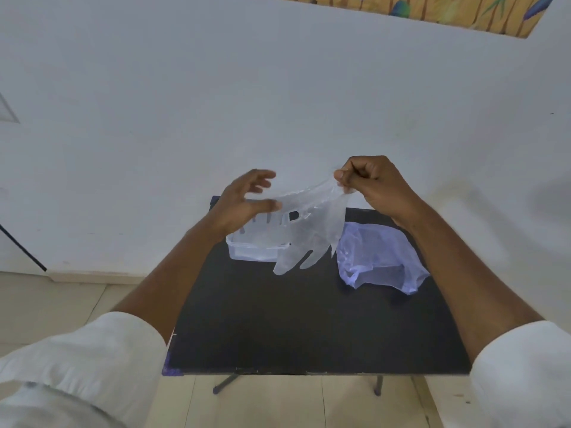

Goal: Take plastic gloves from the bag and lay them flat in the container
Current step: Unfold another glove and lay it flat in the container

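Observation:
A clear plastic glove [312, 230] hangs in the air above the table, fingers pointing down. My right hand [375, 183] pinches its cuff at the upper right. My left hand [247, 199] is at the glove's left edge with fingers spread, thumb touching the film; a firm grip is not visible. Below and behind the glove sits a clear plastic container [256, 250] on the table's far left. A crumpled translucent bluish bag [378, 257] lies on the table to the right of the container.
The small black table [293, 319] stands on thin legs over a pale tiled floor. A white wall rises right behind it. White sleeves cover both my upper forearms at the bottom corners.

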